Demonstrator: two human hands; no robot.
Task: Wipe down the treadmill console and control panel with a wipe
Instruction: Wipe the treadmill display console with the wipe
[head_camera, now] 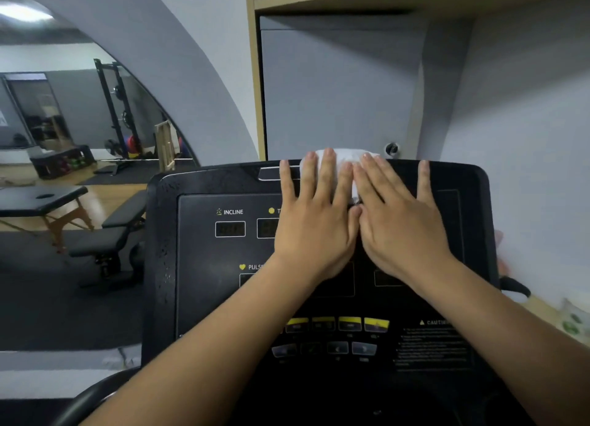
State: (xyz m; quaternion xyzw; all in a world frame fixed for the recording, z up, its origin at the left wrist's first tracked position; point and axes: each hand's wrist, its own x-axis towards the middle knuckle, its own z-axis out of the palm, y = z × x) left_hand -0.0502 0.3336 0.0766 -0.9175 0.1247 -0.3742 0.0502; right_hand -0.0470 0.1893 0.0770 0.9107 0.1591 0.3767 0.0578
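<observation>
The black treadmill console (198,259) fills the middle of the view, with INCLINE and PULSE readouts and a row of yellow buttons (338,324) lower down. A white wipe (346,160) lies on the console's top edge. My left hand (316,221) and my right hand (399,224) lie side by side on the upper panel, fingers straight and spread, pressing flat on the wipe. Most of the wipe is hidden under my fingers.
A grey wall and a wooden shelf unit (258,74) stand right behind the console. At left a mirror shows a squat rack (118,106); a massage table (41,199) and a weight bench (115,231) stand there. A green-and-white pack (571,320) sits at right.
</observation>
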